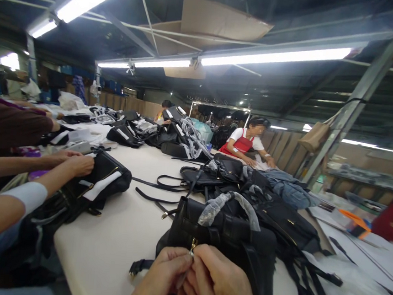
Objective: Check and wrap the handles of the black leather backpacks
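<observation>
A black handbag stands before me on the table, its arched handles wrapped in clear plastic. Gold hardware hangs at its front. Just below this, my left hand is closed, thumb and finger pinching a small shiny metal piece. My right hand is closed too, its fingertips pressed against the left ones at that same piece. Its exact kind is hidden by the fingers. A black strap with a buckle sticks out beside my left hand.
More black bags are heaped behind and to the right. On the left, a co-worker's hands handle another black bag. A person in a red apron leans over the far side of the pale table. Plastic sheeting lies right.
</observation>
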The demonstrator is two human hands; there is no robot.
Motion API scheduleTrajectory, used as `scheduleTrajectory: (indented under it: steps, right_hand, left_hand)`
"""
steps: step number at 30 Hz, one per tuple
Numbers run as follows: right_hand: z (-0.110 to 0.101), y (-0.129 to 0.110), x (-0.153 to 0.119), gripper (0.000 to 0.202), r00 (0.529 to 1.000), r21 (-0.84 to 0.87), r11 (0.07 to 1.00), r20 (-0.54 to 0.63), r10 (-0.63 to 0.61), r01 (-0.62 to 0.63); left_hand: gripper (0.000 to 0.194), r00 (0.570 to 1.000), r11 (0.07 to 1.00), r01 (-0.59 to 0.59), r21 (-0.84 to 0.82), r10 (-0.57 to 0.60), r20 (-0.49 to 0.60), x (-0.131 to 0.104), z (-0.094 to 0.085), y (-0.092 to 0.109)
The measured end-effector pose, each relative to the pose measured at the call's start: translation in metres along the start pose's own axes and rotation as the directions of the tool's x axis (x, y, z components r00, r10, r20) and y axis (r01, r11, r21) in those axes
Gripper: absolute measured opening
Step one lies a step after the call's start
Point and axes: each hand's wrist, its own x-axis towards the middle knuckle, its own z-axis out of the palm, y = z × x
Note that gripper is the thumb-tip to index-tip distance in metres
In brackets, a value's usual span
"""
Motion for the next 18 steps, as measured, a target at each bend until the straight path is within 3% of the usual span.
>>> scheduleTrajectory:
  steps: [3,8,12,15,18]
  right_hand:
    - [-0.002,-0.001,-0.001,0.029,0.997,-0.04,0.998,0.054,-0.051,0.054]
    - [-0.003,0.001,-0.002,0.032,0.998,0.072,0.997,0.054,0.03,-0.034]
    - [-0.005,0.0,-0.004,0.033,0.995,0.119,0.993,0.101,0.014,-0.026]
    - [-0.004,0.0,-0.004,0.032,0.997,0.108,0.994,0.075,-0.019,0.011]
    - [-0.001,-0.001,-0.003,0.026,0.999,0.062,0.998,0.026,0.026,-0.028]
  left_hand:
    - [0.036,1.0,1.0,-0.003,0.021,0.003,-0.001,-0.003,0.001,0.002]
    - [0.042,0.997,1.0,0.001,0.018,-0.002,0.081,-0.005,0.001,0.006]
    - [0.039,0.991,0.998,0.052,-0.038,-0.047,0.124,-0.008,-0.004,0.01]
    - [0.036,0.993,0.999,0.051,-0.004,-0.05,0.111,-0.009,-0.007,0.011]
    - [0.036,0.995,0.996,0.05,0.076,-0.056,0.083,-0.009,-0.006,0.01]
